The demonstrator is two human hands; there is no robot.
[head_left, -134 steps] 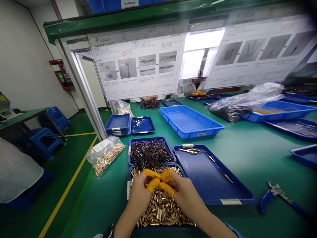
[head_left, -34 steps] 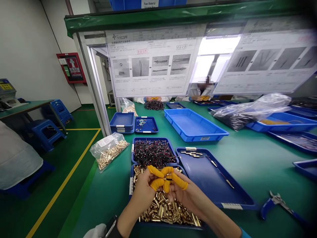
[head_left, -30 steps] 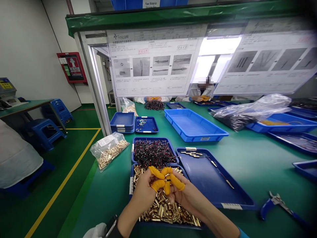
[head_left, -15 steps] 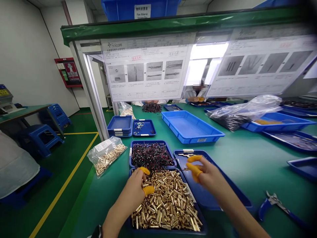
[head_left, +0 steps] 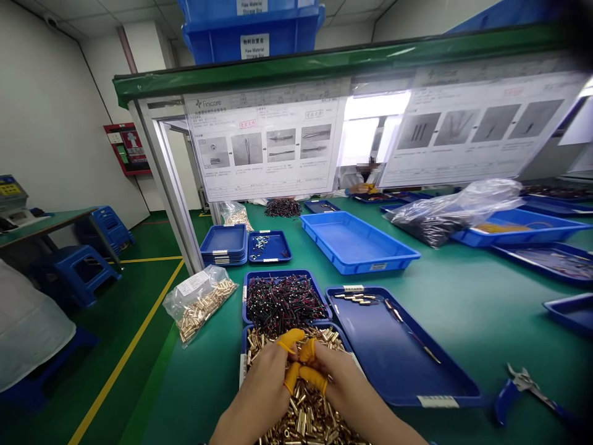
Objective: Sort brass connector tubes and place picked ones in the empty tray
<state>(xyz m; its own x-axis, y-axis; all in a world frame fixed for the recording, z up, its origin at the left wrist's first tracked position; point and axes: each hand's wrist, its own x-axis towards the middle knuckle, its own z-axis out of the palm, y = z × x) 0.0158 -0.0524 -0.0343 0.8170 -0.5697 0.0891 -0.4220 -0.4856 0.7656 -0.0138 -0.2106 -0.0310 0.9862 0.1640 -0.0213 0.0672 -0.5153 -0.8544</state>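
My left hand (head_left: 267,378) and my right hand (head_left: 343,378) meet over a blue tray heaped with short brass sleeves (head_left: 311,415). Yellow finger cots cover the thumbs and forefingers. Both hands are closed, fingertips pinched close together; whatever lies between them is hidden. Just beyond, a second blue tray holds a tangle of black and red wire leads (head_left: 282,300). To the right, a longer blue tray (head_left: 389,364) carries several brass-tipped pieces along its far end and right side.
Blue-handled pliers (head_left: 521,386) lie at the right. A bag of brass sleeves (head_left: 204,303) sits left of the trays. Farther back stand stacked trays (head_left: 223,241), a small parts tray (head_left: 269,246), a large blue bin (head_left: 359,241) and a plastic bag (head_left: 454,210). A person works across the table.
My right hand has moved left from above the long tray to meet my left hand over the brass sleeves. My left hand has shifted slightly right and its fingers have closed. The view has tilted up slightly.
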